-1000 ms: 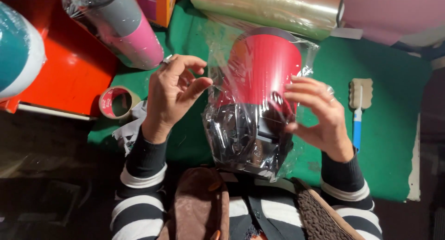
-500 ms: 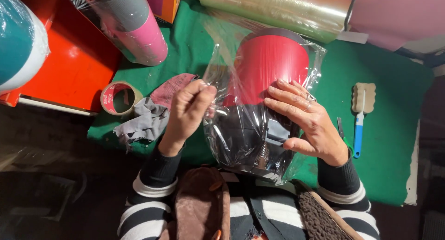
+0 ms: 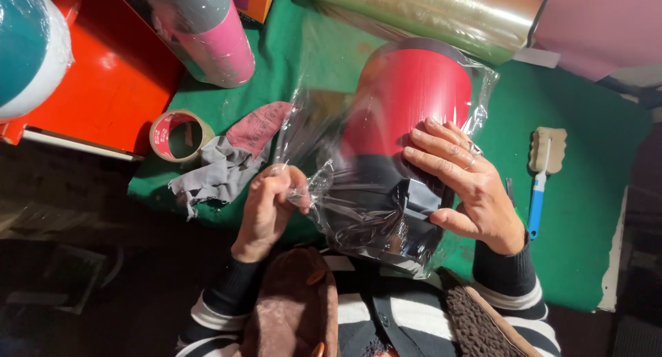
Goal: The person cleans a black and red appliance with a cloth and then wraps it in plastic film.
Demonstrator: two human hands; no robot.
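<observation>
A red and black cylinder (image 3: 407, 102) lies on the green mat (image 3: 586, 212), loosely covered in clear plastic film (image 3: 324, 122). My right hand (image 3: 458, 181) rests flat on the cylinder where red meets black, pressing the film down. My left hand (image 3: 269, 205) is beside the cylinder's black end, fingers pinched on a gathered edge of the film and pulling it taut to the left.
A roll of tape (image 3: 174, 135), a grey rag (image 3: 217, 174) and a pink sanding sheet (image 3: 258, 126) lie left of the cylinder. A blue-handled brush (image 3: 541, 171) is at right. A large film roll (image 3: 427, 15) lies at the back, a pink and grey wrapped cylinder (image 3: 207, 33) stands at back left by a red box (image 3: 96, 88).
My left hand has slid down from the cylinder's side to its black end and pinched the film. My right hand has moved onto the top of the cylinder.
</observation>
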